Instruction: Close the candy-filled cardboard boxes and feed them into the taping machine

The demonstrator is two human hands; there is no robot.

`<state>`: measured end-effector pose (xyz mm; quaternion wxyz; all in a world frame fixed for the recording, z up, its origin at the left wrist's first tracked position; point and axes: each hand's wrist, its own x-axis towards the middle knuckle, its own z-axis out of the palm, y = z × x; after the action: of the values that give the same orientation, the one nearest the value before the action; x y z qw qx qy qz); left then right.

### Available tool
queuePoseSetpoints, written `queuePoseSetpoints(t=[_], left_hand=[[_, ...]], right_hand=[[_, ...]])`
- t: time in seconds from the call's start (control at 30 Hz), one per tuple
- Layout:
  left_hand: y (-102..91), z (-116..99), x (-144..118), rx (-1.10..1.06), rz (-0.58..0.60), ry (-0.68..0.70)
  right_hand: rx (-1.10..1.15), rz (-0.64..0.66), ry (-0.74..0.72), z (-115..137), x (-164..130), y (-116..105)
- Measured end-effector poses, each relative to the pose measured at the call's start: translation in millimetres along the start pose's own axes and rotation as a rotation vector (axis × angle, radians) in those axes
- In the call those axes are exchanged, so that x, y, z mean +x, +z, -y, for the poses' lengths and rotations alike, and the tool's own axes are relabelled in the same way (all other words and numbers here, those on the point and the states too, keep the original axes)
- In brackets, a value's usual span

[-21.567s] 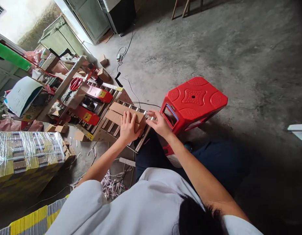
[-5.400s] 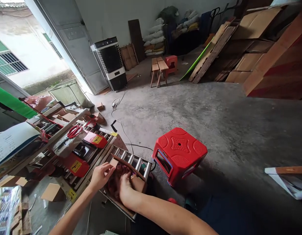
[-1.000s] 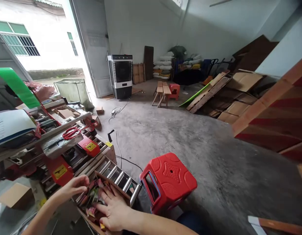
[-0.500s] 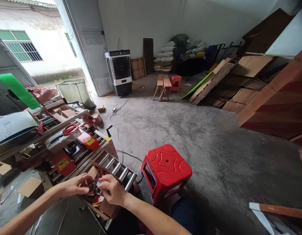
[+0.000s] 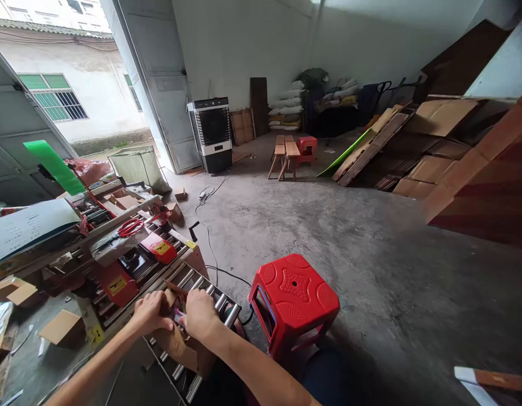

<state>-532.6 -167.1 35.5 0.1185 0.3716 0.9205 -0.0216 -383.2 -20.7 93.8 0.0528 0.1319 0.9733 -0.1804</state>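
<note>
A small open cardboard box [image 5: 182,351] sits on the roller conveyor [image 5: 192,388] in front of me. My left hand [image 5: 151,312] is closed on the box's left edge, fingers curled and thumb over the opening. My right hand [image 5: 200,314] is closed at the far right edge, its fingertips partly hidden against a flap. Between the hands, small colourful packets [image 5: 178,314] show inside the box, too covered to tell their kind.
Red-handled scissors [image 5: 131,227] lie on the taping machine [image 5: 119,282] at the left. A red plastic stool [image 5: 295,299] stands right of the conveyor. Farther off are an air cooler [image 5: 211,135], a wooden bench [image 5: 285,149] and stacked cardboard [image 5: 438,141]. A cable [image 5: 216,248] crosses the floor.
My hands have moved from the packets inside to the box's edges, and a near flap stands more raised. The whole view has shifted slightly, with things lower and farther right.
</note>
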Motion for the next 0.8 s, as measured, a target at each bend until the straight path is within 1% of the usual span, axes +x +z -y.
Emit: queuePoseSetpoints(t=[0.07,0.1,0.17,0.2,0.23,0.3,0.37,0.43,0.47,0.5,0.57,0.67,0.73,0.8], left_hand=[[10.2,-0.6,-1.2,0.015,-0.056,-0.109],[15.2,-0.1,-2.5,0.0,-0.062,-0.144],[27.0,0.4,-6.6,-0.053,-0.075,-0.196],[34.9,-0.6,-9.5,-0.083,-0.117,-0.22],[44.5,-3.1,-13.0,-0.117,-0.183,-0.238],[67.6,-14.0,-20.9,-0.212,-0.34,-0.233],[91.2,-31.1,-28.5,-0.355,-0.458,-0.175],[107.8,-49.0,-34.2,-0.496,-0.524,-0.135],[111.9,-56.2,-36.0,-0.548,-0.546,-0.133],[113.4,-61.6,-37.2,-0.584,-0.559,-0.138],[110.0,-66.7,-38.0,-0.621,-0.566,-0.16],[99.0,-66.5,-37.3,-0.596,-0.57,-0.19],[92.8,-68.3,-37.2,-0.532,-0.566,-0.214],[88.0,-75.4,-37.4,-0.443,-0.556,-0.245]], right_hand=[[-0.084,0.073,-0.032,0.2,1.7,-5.2],[-0.099,0.079,-0.049,-2.6,0.6,-4.7],[-0.06,0.013,-0.095,-13.9,-5.5,3.1],[-0.013,-0.038,-0.118,-21.5,-9.6,9.5],[0.041,-0.086,-0.14,-29.3,-13.6,16.9],[0.124,-0.142,-0.152,-42.1,-18.3,32.0],[0.13,-0.133,-0.108,-47.0,-16.6,44.4],[0.099,-0.1,-0.047,-43.3,-9.7,54.8],[0.081,-0.091,-0.013,-39.1,-5.5,60.3],[0.064,-0.095,0.013,-33.9,-1.6,66.7],[0.033,-0.147,0.026,-22.6,3.6,82.2],[0.034,-0.205,-0.054,-11.2,4.0,103.3],[0.077,-0.179,-0.105,-13.0,1.1,104.6],[0.158,-0.144,-0.182,-24.2,-2.5,91.4]])
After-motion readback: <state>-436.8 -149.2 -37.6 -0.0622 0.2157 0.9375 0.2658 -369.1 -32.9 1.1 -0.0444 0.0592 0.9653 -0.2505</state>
